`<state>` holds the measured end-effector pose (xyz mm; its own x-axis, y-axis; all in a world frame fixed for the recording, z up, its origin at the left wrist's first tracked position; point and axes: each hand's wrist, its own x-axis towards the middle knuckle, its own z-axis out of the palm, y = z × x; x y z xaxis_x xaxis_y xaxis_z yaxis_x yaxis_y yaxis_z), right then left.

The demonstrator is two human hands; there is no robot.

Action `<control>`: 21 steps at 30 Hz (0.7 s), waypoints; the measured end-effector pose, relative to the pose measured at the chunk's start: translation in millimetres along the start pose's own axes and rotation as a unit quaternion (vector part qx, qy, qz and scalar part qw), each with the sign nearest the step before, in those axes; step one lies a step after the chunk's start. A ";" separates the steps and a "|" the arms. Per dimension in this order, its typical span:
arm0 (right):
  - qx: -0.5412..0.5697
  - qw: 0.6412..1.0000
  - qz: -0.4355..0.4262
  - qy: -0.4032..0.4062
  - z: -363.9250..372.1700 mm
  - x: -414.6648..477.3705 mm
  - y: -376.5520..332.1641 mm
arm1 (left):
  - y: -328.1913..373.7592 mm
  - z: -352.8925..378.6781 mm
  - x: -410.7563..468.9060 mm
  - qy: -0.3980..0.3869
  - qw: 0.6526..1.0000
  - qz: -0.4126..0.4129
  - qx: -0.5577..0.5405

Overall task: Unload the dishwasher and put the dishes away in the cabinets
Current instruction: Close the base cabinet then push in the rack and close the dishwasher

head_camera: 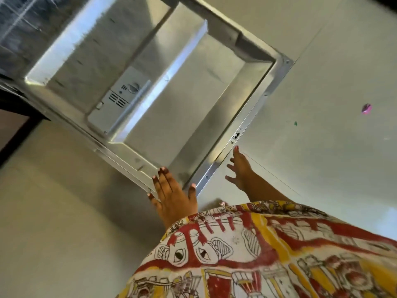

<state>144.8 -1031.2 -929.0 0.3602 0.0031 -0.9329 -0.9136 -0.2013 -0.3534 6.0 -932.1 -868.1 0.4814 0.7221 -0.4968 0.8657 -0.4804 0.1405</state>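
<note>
At one open dishwasher door's (193,100) near corner, my left hand (171,194) lies flat; my right hand (240,171) spreads empty beside the edge. The tub (21,22), top left, is blurred and cut off.

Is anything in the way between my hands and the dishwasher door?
Nothing visible. The left hand lies flat on the near corner of the dishwasher door; the right hand is open right beside its latch edge.

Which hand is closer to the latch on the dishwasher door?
Right. The right hand is just beside the latch; the left hand lies at the door corner, farther along.
</note>
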 end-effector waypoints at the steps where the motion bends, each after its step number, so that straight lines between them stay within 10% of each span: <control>1: 0.008 1.000 -0.002 -0.018 0.9 5.4 0.5 | 0.4 5.6 2.3 -0.004 1.000 0.010 0.007; 21: 0.013 0.997 -0.045 -0.058 7.0 -45.3 -24.8 | 30.9 -10.5 -14.1 0.022 0.996 0.081 0.016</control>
<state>149.8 -1019.5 -878.5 0.4187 0.1337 -0.8982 -0.8834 -0.1692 -0.4369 27.4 -951.9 -847.8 0.6212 0.6544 -0.4312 0.7713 -0.6079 0.1886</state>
